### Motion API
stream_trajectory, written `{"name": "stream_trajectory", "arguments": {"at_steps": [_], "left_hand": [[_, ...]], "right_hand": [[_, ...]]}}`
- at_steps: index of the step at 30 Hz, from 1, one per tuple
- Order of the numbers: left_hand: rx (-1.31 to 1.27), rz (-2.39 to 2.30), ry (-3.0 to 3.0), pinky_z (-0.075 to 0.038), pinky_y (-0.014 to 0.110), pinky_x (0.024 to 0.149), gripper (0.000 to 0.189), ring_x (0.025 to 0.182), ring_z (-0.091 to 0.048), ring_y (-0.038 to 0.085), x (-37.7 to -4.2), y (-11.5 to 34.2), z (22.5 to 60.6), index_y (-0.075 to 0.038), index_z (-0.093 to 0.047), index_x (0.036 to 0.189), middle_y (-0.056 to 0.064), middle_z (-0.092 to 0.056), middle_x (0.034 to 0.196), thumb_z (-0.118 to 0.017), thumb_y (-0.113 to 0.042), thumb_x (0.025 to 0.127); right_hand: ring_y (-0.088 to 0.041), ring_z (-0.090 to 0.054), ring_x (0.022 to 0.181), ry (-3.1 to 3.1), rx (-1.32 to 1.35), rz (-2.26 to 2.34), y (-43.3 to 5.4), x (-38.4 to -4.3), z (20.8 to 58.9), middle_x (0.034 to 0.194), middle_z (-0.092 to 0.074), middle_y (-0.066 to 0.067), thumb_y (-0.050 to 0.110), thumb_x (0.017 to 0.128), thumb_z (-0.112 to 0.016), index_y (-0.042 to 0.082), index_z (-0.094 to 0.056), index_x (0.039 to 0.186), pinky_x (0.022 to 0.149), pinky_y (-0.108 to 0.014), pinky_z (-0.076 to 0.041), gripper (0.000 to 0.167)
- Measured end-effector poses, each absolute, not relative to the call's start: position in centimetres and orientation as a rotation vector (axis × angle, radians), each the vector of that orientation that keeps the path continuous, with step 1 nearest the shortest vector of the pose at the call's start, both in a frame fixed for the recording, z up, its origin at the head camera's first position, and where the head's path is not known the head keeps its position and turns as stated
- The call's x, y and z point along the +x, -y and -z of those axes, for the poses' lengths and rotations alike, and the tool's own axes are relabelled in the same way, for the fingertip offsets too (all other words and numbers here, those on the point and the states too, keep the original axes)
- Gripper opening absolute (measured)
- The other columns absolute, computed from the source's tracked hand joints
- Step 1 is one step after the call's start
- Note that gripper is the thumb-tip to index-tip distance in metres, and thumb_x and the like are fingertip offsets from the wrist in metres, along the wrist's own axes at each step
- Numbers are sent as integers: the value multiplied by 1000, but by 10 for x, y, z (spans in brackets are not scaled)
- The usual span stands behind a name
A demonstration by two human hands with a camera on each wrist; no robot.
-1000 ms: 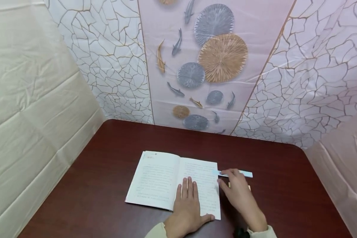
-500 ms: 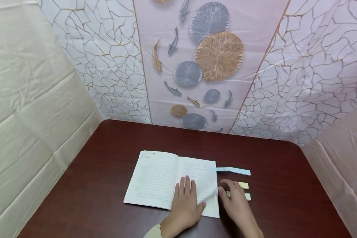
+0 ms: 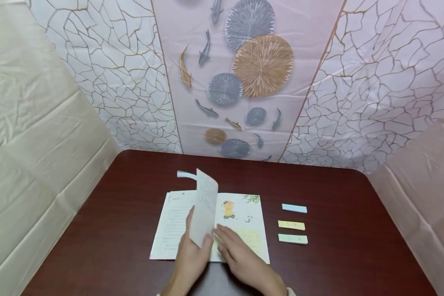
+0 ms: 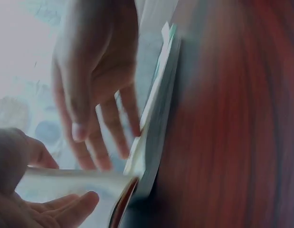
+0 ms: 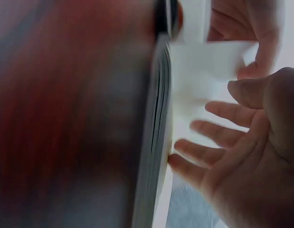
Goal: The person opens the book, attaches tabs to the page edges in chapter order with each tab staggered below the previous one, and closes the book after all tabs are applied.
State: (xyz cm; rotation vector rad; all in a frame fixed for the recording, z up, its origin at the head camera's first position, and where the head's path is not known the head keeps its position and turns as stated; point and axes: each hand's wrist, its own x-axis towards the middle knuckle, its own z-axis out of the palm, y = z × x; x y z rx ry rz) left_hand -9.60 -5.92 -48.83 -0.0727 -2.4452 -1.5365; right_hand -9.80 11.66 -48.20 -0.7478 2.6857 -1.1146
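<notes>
An open book (image 3: 163, 242) lies on the dark red table, its right page showing a cartoon figure in yellow. One page (image 3: 205, 205) stands upright near the spine, a pale blue sticky strip (image 3: 186, 175) jutting from its upper edge. My left hand (image 3: 192, 251) holds this page, thumb on one face and fingers behind it. My right hand (image 3: 242, 260) is beside the raised page, over the inner part of the right page. In the right wrist view, the fingers (image 5: 203, 154) of my right hand are nearly straight and spread, with nothing gripped.
To the right of the book, blue (image 3: 294, 208), yellow (image 3: 291, 225) and green (image 3: 293, 239) sticky note pads lie in a column. A patterned cloth backdrop (image 3: 237, 102) rises behind the table's (image 3: 336, 197) far edge.
The page with the blue strip has swung up and leftward from the right side. My left hand went from lying flat to holding it; my right hand moved left from the note pads.
</notes>
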Motion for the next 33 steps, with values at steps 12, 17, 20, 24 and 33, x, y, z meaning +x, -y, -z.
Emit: {"name": "stream_trajectory", "arguments": {"at_steps": [12,17,20,24,33], "left_hand": [[263,1125,2635,-57,57,72,25,80,-77,33,-95,123,469,-2,-77,105,13,-78,85,-82,-22,91],[297,1092,2746,-56,55,69,28,67,-74,25,-99,135,471,-1,-77,102,7,-76,74,-84,-25,89],[308,1001,2834,-57,60,72,49,86,-76,42,-101,138,473,8,-71,120,24,-77,101,-85,-26,88],[329,802,2972,-54,67,84,89,123,-58,56,-101,135,476,14,-44,150,38,-53,144,-87,-31,86],[-220,579,3048,-30,67,119,94,152,-26,57,-116,113,474,6,-46,155,40,-31,161,-92,-27,80]], "right_hand": [[-43,-22,159,-2546,-815,961,-104,-98,480,171,-33,-8,30,114,-44,7,-37,164,124,-63,-24,55],[-49,-22,157,-2617,-811,737,-92,-97,479,170,-36,-6,36,113,-45,11,-41,163,119,-69,-27,56],[-48,-22,157,-2660,-774,664,-88,-95,480,170,-36,-4,38,110,-51,12,-43,162,120,-69,-27,59],[-48,-21,158,-2672,-720,654,-85,-93,481,170,-36,-3,42,106,-60,12,-45,161,121,-67,-24,65],[-48,-25,156,-2674,-724,591,-77,-98,478,168,-40,-3,22,110,-54,12,-49,159,119,-68,-29,50]]}}
